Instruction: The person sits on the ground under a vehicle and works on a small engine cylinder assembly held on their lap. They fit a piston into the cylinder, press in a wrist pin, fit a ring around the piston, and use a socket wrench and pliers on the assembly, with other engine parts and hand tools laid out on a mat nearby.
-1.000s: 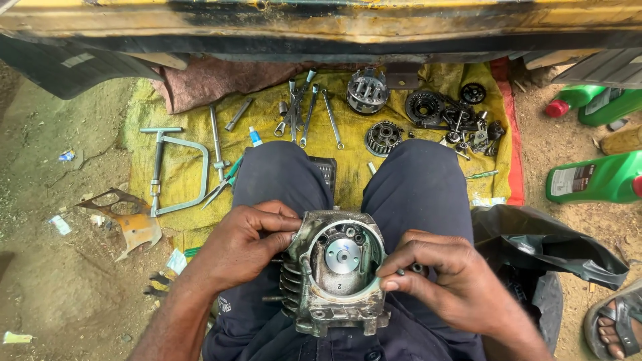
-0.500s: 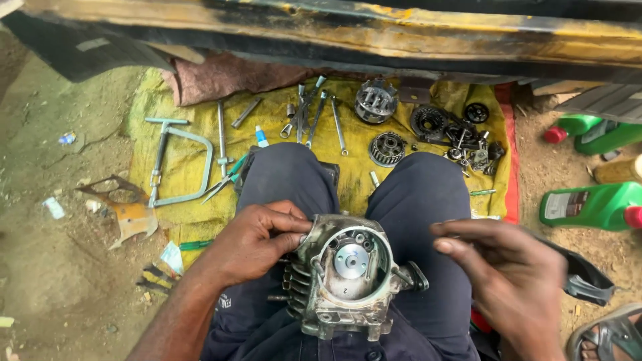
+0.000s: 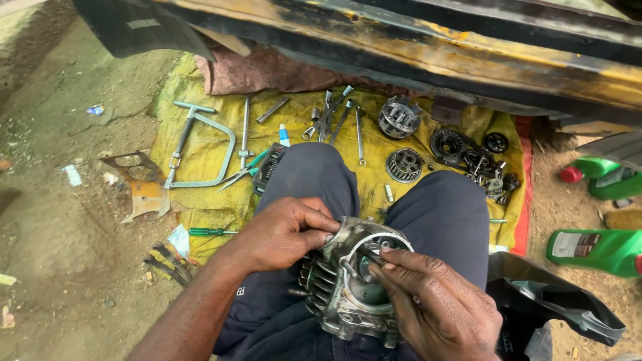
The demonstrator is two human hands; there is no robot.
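With the left hand [image 3: 284, 230] clamped on the finned engine cylinder head [image 3: 351, 284] in the lap, the right hand [image 3: 438, 304], fingertips pinched inside its round opening, should work squarely and gently.

Outdoors, in even daylight. Bare, packed brown dirt ground [image 3: 60, 220] strewn with scraps of litter. Spread over it, a crumpled yellow cloth [image 3: 200, 150] with a red edge on the right. Across the top, a worn yellow-and-black painted beam [image 3: 428, 40]. Beneath it, a brownish rag [image 3: 267, 70].
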